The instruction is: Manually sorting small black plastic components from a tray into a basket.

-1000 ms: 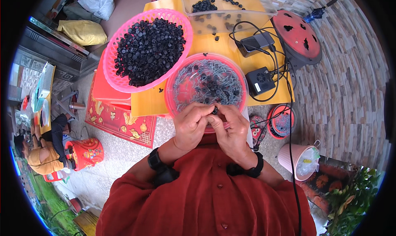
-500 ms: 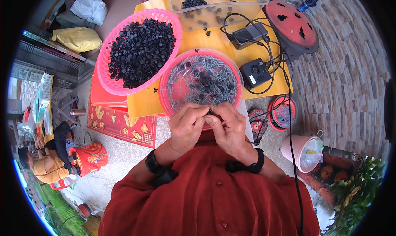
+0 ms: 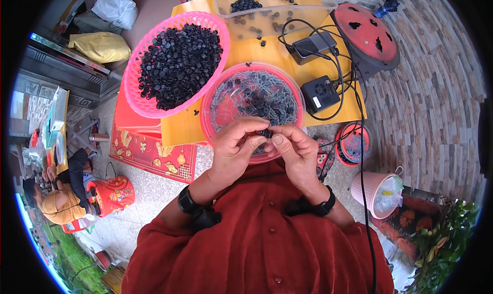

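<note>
Black plastic piece (image 3: 265,133), small and dark, sits between the fingertips of both hands, just above the near part of a red round basin (image 3: 205,117); the left hand (image 3: 231,147) has its thumb and forefinger drawn narrow around it, the forefinger above and the thumb below, while the right hand (image 3: 298,155) pinches it from the other side with thumb and forefinger close together, though its exact shape is too small to tell. Inside the basin lie many grey screws (image 3: 280,91), with dark round parts (image 3: 257,101) heaped among them toward the middle. Beyond the left hand, a pink lattice basket (image 3: 133,95) stands tilted, loaded with black plastic caps (image 3: 179,63). Both containers are at a yellow tabletop (image 3: 179,132), which also bears a clear plastic bin (image 3: 241,31) at its far side with further black pieces in it, and, to the right of the basin, two black electrical boxes (image 3: 319,93) joined to tangled black cables (image 3: 341,63). A round stool (image 3: 362,27) with a red, pierced top stands off the table's right side. Lower on the right, a smaller red basin (image 3: 340,159) and a pink bucket (image 3: 365,194) holding a clear plastic bag (image 3: 389,194) rest on the floor; far to the left, another person (image 3: 59,206) sits near a decorated red bucket (image 3: 115,194)
</note>
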`<move>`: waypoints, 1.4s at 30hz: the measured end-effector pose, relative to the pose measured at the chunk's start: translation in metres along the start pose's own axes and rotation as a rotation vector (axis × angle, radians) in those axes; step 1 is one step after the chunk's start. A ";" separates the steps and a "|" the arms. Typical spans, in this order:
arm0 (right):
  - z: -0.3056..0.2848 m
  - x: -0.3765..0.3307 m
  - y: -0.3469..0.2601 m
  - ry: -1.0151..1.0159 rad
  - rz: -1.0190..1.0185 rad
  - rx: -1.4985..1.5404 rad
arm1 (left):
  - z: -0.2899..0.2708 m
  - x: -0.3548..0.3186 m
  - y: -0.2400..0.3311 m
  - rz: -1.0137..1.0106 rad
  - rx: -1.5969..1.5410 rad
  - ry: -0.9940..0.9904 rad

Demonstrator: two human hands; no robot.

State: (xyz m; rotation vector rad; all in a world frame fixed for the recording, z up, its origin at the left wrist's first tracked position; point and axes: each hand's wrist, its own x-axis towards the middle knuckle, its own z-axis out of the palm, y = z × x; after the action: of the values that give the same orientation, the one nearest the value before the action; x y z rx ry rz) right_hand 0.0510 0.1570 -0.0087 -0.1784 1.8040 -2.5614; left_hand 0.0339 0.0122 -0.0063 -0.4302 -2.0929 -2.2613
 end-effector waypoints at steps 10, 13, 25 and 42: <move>-0.003 -0.002 -0.008 0.075 0.028 -0.184 | -0.002 -0.002 -0.001 -0.100 -0.100 -0.053; -0.005 0.001 -0.013 0.053 -0.121 -0.422 | 0.000 -0.002 0.003 -0.140 -0.170 -0.052; -0.018 0.012 -0.005 -0.087 0.142 -0.033 | -0.014 -0.005 0.003 -0.101 0.036 -0.140; -0.017 0.012 -0.005 -0.263 0.100 -0.101 | -0.011 -0.006 0.005 -0.110 0.013 -0.082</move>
State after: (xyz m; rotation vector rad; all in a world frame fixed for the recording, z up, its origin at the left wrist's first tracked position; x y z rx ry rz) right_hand 0.0372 0.1737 -0.0088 -0.3943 1.7933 -2.2588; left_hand 0.0384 -0.0003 -0.0033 -0.4249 -2.2224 -2.3254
